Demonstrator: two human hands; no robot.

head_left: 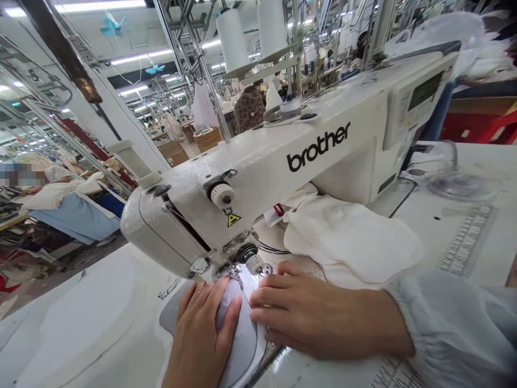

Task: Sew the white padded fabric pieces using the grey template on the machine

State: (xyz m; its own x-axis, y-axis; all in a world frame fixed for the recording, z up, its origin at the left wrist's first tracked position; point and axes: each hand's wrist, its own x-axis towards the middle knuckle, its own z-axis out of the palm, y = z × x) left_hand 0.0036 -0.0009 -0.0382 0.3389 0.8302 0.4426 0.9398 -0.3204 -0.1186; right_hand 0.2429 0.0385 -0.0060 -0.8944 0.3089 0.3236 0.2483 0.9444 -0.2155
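My left hand (pixel 204 328) lies flat with its thumb spread, pressing on a pale grey, round-cornered piece (pixel 241 347) that looks like a pattern template on white fabric (pixel 263 338). The piece reaches under the presser foot (pixel 236 276) of a white Brother sewing machine (pixel 246 178). To the right of the foot, my right hand (pixel 309 312) rests its outstretched fingertips along the edge of the work. Neither hand is wrapped round anything. A lamp lights the needle area, but the needle tip and the stitching are too small to make out.
Crumpled white fabric (pixel 351 237) lies under the machine arm. Printed ruler scales (pixel 466 240) mark the table, with a clear round lid (pixel 462 186) behind. Thread cones (pixel 234 40) stand above. Light fabric pieces (pixel 76 318) cover the left side. Another person (pixel 249 108) sits beyond.
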